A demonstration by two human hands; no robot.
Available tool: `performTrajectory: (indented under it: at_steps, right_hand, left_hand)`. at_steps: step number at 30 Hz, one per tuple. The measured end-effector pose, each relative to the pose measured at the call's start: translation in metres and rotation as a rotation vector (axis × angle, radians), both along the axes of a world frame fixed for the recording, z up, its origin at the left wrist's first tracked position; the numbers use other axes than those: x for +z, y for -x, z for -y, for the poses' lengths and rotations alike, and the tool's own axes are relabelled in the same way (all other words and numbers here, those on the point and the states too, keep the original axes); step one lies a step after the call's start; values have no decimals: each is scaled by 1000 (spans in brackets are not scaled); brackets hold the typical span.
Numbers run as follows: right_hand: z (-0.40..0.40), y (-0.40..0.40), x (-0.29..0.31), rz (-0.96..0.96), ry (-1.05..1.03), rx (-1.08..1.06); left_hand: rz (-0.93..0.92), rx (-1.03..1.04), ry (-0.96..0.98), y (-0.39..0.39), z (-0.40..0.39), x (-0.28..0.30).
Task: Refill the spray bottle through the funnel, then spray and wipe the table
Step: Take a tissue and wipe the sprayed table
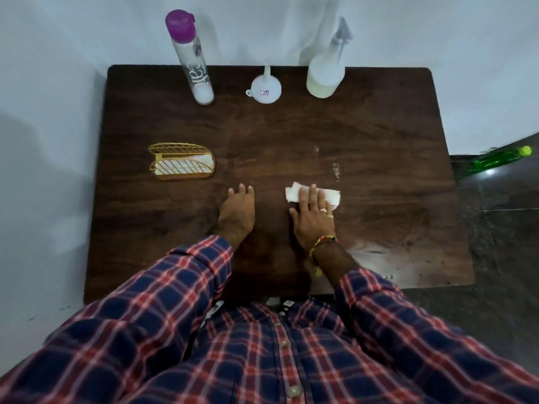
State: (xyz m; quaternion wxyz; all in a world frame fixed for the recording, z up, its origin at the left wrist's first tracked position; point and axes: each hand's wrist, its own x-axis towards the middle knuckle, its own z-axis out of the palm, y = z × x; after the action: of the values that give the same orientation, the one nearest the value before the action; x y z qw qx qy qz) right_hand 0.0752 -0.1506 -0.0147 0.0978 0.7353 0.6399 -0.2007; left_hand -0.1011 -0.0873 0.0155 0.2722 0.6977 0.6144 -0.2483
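Observation:
A white spray bottle (324, 74) with pale liquid stands at the back right of the dark wooden table (379, 126). A white funnel (266, 88) sits mouth down at the back centre. A clear bottle with a purple cap (191, 58) stands at the back left. My right hand (313, 215) presses flat on a folded white tissue (294, 192) in the middle of the table. My left hand (236, 212) rests flat on the wood beside it, holding nothing. Wet droplets (336, 169) glisten just beyond the tissue.
A gold wire napkin holder (181, 161) with white tissues lies at the left middle of the table. A green bottle (500, 158) lies on the floor to the right. White walls stand close behind and to the left.

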Motion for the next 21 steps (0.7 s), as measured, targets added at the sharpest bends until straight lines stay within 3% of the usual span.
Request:
performTrajectory:
  at_steps: [2, 4, 7, 11, 15, 18, 21]
  right_hand:
    - [-27, 7, 2, -11, -9, 2]
    - [-41, 24, 2, -65, -6, 151]
    - [-28, 34, 1, -116, 10, 305]
    - [-40, -7, -2, -84, -47, 137]
    - [-119, -24, -5, -41, -73, -28]
    - [-150, -7, -3, -94, -52, 120]
    - [-128, -5, -4, -106, -40, 335]
  left_hand:
    - [20, -4, -93, -5, -6, 2]
    - [73, 23, -228, -13, -12, 4]
    - [49, 115, -223, -28, -21, 13]
    - [-27, 140, -182, -46, -19, 5]
    - [-65, 183, -169, -54, -19, -3]
    - [-73, 218, -148, -58, -22, 0]
    - [-58, 302, -159, -61, -32, 4]
